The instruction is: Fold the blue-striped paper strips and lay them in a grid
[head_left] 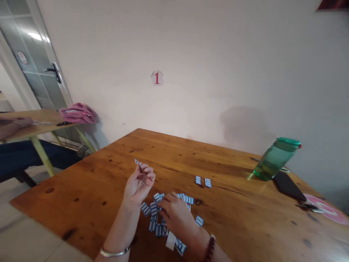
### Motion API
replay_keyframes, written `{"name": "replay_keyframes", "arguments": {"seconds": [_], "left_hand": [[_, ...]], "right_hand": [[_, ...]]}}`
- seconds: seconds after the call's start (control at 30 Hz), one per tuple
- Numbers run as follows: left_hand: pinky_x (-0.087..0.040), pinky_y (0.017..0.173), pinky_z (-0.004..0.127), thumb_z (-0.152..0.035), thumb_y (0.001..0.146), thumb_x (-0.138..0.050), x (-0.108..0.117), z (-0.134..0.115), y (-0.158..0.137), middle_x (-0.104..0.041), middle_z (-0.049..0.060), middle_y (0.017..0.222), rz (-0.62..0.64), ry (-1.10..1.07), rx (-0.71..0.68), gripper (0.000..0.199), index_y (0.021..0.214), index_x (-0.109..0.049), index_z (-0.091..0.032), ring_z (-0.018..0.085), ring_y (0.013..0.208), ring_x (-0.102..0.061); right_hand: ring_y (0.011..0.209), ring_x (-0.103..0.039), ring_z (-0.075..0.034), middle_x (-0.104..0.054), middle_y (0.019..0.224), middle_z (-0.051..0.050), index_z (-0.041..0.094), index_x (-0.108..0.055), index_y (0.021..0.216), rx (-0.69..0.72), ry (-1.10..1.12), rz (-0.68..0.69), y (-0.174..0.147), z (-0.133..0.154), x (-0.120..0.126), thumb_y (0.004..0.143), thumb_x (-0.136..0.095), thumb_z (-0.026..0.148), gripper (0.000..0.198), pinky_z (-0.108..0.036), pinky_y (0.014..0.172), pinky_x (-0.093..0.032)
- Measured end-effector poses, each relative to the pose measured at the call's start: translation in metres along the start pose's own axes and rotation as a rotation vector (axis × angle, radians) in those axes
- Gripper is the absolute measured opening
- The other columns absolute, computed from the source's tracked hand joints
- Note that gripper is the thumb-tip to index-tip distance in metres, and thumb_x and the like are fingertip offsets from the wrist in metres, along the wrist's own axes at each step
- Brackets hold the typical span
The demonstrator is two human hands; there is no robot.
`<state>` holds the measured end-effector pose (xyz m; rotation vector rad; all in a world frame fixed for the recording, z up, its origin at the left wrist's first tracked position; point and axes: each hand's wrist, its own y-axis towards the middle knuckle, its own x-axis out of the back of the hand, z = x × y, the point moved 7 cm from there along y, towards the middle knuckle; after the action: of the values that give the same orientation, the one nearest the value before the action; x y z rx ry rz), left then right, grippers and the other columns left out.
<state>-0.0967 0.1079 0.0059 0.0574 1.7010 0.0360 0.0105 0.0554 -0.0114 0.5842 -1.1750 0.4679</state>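
Your left grip (140, 183) pinches a small card (136, 161) at its tip; hold it lightly. Touch the pile (153, 209) beneath your right grip (176, 212), whose closure I cannot tell, gently against scattering.

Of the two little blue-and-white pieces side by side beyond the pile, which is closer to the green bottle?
The right piece; the left piece lies farther from the green bottle.

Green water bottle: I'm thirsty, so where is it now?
In the head view, the green water bottle is at right on the wooden table, near the wall, beside a flat black object.
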Motion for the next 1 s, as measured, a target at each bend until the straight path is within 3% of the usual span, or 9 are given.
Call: {"name": "replay_keyframes", "arguments": {"seconds": [0.23,0.37,0.53,0.73,0.83,1.0], "left_hand": [[-0.041,0.050,0.018,-0.013,0.082,-0.047,-0.004,-0.004,-0.002,-0.054,-0.002,0.063,0.031,-0.051,-0.005,0.015,0.071,-0.056,-0.016,0.007,0.057,-0.051],[-0.041,0.050,0.018,-0.012,0.081,-0.048,-0.005,-0.010,-0.002,-0.054,-0.002,0.062,0.039,-0.055,-0.025,0.012,0.073,-0.055,-0.016,0.007,0.057,-0.051],[-0.041,0.050,0.019,-0.013,0.083,-0.046,-0.004,-0.008,0.000,-0.055,-0.002,0.063,0.055,-0.084,-0.001,0.014,0.072,-0.055,-0.016,0.008,0.057,-0.052],[-0.041,0.050,0.018,-0.013,0.082,-0.047,-0.004,-0.006,-0.001,-0.055,-0.002,0.062,0.049,-0.067,0.003,0.014,0.072,-0.055,-0.016,0.008,0.057,-0.052],[-0.041,0.050,0.018,-0.013,0.082,-0.048,-0.004,-0.006,0.000,-0.055,-0.002,0.062,0.042,-0.064,0.011,0.013,0.072,-0.055,-0.016,0.008,0.057,-0.052],[-0.040,0.049,0.018,-0.014,0.082,-0.047,-0.003,-0.007,0.001,-0.054,-0.002,0.062,0.036,-0.060,-0.001,0.014,0.071,-0.055,-0.016,0.007,0.055,-0.051]], "right_hand": [[0.086,-0.052,-0.022,-0.061,0.090,-0.008,0.018,-0.062,0.085,0.154,-0.183,0.098,0.043,0.027,-0.014,0.078,-0.046,0.014,0.018,-0.030,0.064,-0.046],[0.089,-0.054,-0.024,-0.059,0.099,-0.012,0.014,-0.063,0.088,0.134,-0.160,0.178,0.060,0.030,-0.023,0.075,-0.051,0.019,0.018,-0.032,0.065,-0.048],[0.087,-0.057,-0.026,-0.061,0.099,-0.014,0.012,-0.062,0.092,0.097,-0.108,0.203,0.065,0.030,-0.025,0.075,-0.048,0.018,0.023,-0.033,0.063,-0.047],[0.073,-0.061,-0.019,-0.066,0.086,-0.010,0.013,-0.063,0.086,0.110,-0.048,0.219,0.064,0.030,-0.029,0.071,-0.049,0.014,0.020,-0.024,0.059,-0.042],[0.073,-0.060,-0.018,-0.067,0.085,-0.009,0.014,-0.063,0.083,0.088,-0.025,0.191,0.062,0.019,-0.021,0.069,-0.052,0.014,0.018,-0.023,0.058,-0.040],[0.079,-0.058,-0.016,-0.065,0.087,-0.009,0.014,-0.062,0.086,-0.009,-0.017,0.080,0.043,-0.014,0.015,0.076,-0.044,0.013,0.020,-0.023,0.064,-0.037]]}}
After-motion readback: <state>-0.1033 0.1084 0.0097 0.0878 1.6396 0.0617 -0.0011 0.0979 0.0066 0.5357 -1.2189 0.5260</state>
